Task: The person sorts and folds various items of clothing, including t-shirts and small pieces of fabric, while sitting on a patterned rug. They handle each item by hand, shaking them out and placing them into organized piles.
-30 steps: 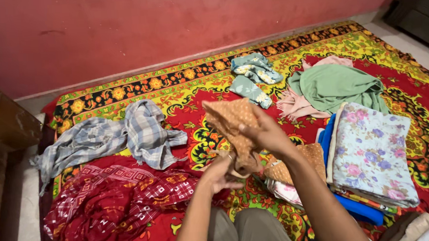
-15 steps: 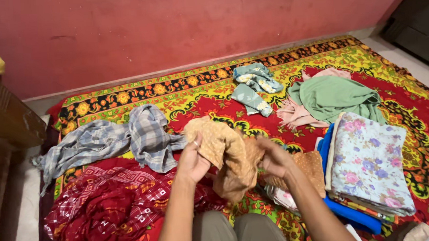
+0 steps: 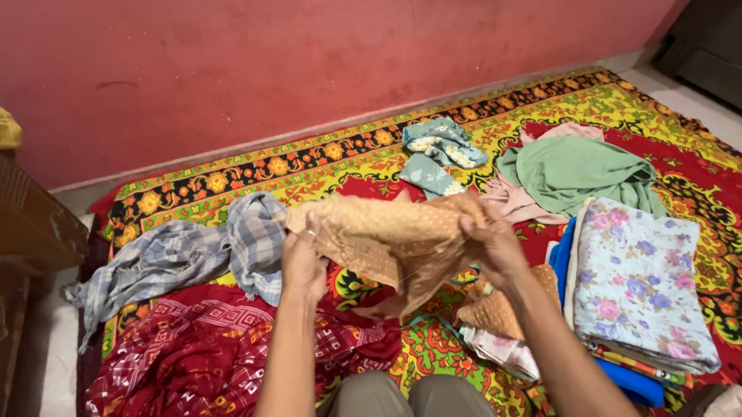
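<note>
- Above the patterned bedspread (image 3: 217,187), the tan dotted cloth (image 3: 390,241) is now stretched flat between both hands; half a second ago it hung bunched.
- The left hand (image 3: 304,263) and right hand (image 3: 493,246) each grip an edge, so the folding looks under way.
- Folded floral cloth (image 3: 641,283), green garment (image 3: 580,168), checked cloth (image 3: 179,252) and red cloth (image 3: 184,362) lie around; a pink wall (image 3: 295,52) stands behind.

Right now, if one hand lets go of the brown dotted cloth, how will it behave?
Probably floppy: the brown dotted cloth sags between the left hand and right hand. It looks thin and light, so the freed side would likely drop and hang.
</note>
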